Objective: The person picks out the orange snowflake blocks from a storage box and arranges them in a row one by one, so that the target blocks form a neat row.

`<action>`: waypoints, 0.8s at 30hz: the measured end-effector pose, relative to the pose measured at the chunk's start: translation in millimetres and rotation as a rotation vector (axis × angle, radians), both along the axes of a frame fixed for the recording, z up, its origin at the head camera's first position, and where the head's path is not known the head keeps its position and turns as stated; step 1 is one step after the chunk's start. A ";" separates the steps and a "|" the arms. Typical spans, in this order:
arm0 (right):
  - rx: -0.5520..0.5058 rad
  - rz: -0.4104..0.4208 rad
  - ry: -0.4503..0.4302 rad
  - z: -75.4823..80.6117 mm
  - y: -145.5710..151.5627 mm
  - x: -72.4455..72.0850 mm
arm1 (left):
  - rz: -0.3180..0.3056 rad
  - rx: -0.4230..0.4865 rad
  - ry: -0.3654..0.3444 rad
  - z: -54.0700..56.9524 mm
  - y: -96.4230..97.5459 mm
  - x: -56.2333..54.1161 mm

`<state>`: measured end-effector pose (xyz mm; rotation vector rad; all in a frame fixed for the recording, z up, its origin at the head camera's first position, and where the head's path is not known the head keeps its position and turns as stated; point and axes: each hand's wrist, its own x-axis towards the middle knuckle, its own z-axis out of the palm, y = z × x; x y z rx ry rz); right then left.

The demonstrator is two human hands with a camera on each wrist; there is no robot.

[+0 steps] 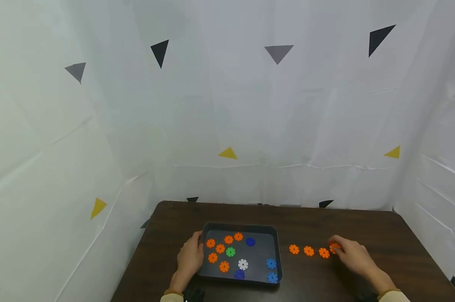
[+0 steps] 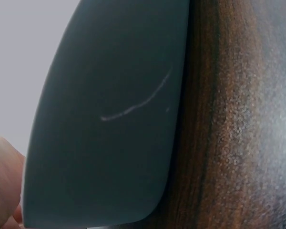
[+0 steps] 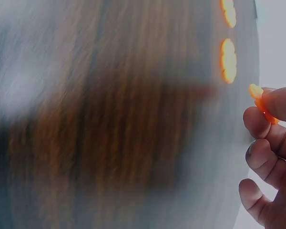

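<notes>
My left hand (image 1: 190, 256) grips the left rim of a dark grey tray (image 1: 254, 274). The left wrist view shows the tray's scratched outer wall (image 2: 105, 157) close up, with part of a finger (image 2: 4, 183) at its edge. Notched plastic discs lie in the tray: several orange discs (image 1: 224, 266), a green disc (image 1: 230, 251), a white disc (image 1: 243, 264) and several blue discs (image 1: 271, 263). Right of the tray, my right hand (image 1: 351, 253) pinches an orange notched disc (image 3: 264, 107) between thumb and index finger, at the end of a row of three orange discs (image 1: 308, 251).
A dark brown wooden table (image 1: 306, 222) carries everything. Behind it and along both sides hangs a white sheet (image 1: 250, 117) printed with black, grey and yellow triangles. The table's far edge lies a little beyond the tray.
</notes>
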<state>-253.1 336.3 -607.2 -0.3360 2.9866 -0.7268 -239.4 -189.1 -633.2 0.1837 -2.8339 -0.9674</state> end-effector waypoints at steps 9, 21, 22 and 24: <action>0.029 0.001 -0.051 -9.7 13.4 -0.3 | -0.008 0.004 -0.007 4.6 -0.8 1.3; 0.079 0.001 -0.023 -11.8 15.1 4.0 | -0.015 -0.013 0.042 2.0 -0.3 3.1; 0.086 -0.001 -0.021 -11.6 15.1 4.4 | -0.017 -0.018 0.047 1.6 -0.4 2.9; 0.090 -0.007 -0.024 -12.7 15.3 5.2 | -0.015 -0.023 0.045 0.7 -1.0 2.6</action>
